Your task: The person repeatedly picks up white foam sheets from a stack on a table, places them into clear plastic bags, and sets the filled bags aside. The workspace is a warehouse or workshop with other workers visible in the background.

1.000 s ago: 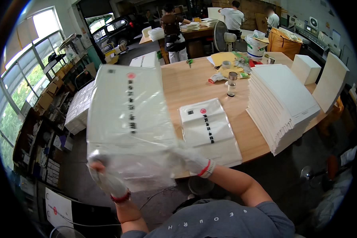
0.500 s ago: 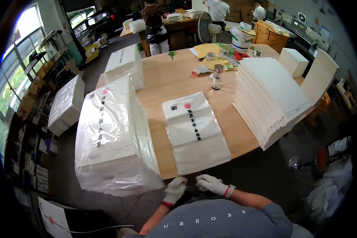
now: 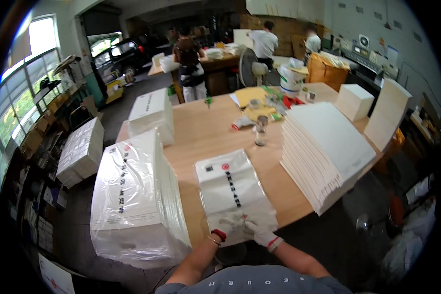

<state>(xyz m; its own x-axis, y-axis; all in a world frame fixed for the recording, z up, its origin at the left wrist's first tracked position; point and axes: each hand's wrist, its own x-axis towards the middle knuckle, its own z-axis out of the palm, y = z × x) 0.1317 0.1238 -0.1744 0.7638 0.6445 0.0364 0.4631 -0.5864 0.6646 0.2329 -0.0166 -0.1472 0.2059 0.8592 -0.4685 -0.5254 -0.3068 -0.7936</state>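
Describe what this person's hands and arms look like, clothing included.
The left hand wears a white glove with a red cuff, and a thin pale band circles that wrist. The right hand has a white glove too, with a narrow red stripe and pale edging at its wrist. The forearms are bare; the grey shirt carries pale lettering.

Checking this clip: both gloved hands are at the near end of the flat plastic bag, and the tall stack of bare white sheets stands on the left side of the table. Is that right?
Not quite: in the head view, the tall stack of bare white sheets stands on the right side of the table. The left hand and right hand, both gloved, are at the near end of the flat plastic bag.
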